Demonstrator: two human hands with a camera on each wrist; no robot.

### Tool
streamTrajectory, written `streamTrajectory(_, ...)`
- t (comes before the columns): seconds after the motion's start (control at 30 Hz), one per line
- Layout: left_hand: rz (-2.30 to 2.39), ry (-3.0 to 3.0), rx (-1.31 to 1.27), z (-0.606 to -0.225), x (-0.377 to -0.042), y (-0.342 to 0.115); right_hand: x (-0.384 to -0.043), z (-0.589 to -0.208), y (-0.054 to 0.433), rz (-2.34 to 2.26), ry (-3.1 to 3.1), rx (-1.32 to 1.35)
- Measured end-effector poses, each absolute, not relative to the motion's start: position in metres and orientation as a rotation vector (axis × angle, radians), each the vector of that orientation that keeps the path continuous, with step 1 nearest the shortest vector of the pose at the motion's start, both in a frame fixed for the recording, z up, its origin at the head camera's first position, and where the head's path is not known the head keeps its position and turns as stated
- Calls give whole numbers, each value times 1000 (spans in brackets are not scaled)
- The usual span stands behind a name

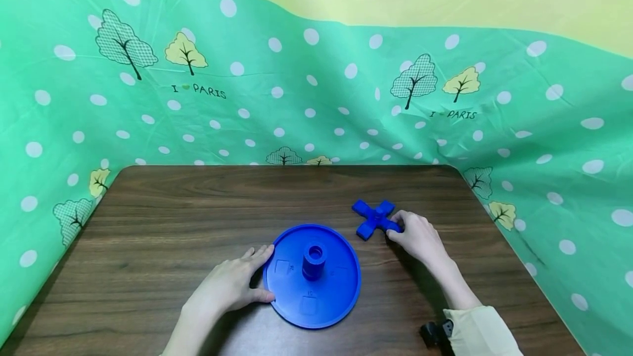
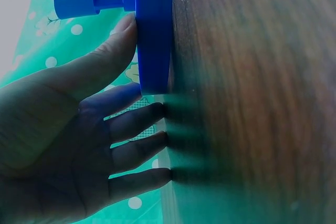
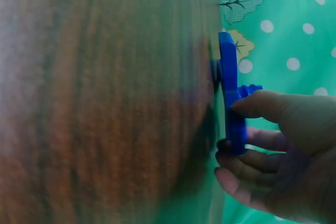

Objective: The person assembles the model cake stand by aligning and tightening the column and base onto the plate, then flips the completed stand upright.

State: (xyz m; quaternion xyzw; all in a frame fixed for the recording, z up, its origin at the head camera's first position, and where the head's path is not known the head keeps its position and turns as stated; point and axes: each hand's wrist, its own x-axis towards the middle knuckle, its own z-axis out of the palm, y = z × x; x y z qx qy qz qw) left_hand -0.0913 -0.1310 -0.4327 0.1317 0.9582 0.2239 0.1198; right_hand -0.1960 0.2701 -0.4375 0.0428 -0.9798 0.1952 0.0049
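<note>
A round blue disc (image 1: 333, 301) with a raised rim and an upright hollow post (image 1: 314, 262) at its middle lies on the table. My left hand (image 1: 232, 282) rests against the disc's left edge, thumb and fingers spread apart and fairly straight. In the left wrist view the thumb (image 2: 113, 48) touches the disc (image 2: 153, 35) and several fingertips reach the tabletop. Farther back on the right, my right hand (image 1: 417, 235) pinches one arm of a blue cross-shaped piece (image 1: 368, 228). A short ribbed stub (image 3: 249, 91) stands up from that piece in the right wrist view.
The brown wood-grain table (image 1: 198, 196) has its far edge against a green dotted curtain (image 1: 277, 92) that also hangs at both sides. Near the right sleeve (image 1: 479, 331) is a small black object (image 1: 431, 334). The disc lies between the two hands.
</note>
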Motion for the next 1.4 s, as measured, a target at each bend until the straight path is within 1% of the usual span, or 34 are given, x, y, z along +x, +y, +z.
streamTrajectory(0.47,657,2792,392,-432,-92,-131,-191,-403,262,731,-2621,191)
streamTrajectory(0.7,648,2795,381,-430,-92,-130,-182,-385,254,1273,-2459,15)
streamTrajectory(0.77,648,2795,379,-430,-92,-130,-179,-381,250,1396,-2403,7)
streamTrajectory(1.0,649,2799,390,-431,-92,-130,-170,-372,231,1570,-2298,228)
streamTrajectory(1.13,650,2800,396,-432,-92,-130,-164,-371,220,1596,-2317,339)
streamTrajectory(1.4,657,2797,396,-431,-92,-130,-149,-369,195,1560,-2360,482)
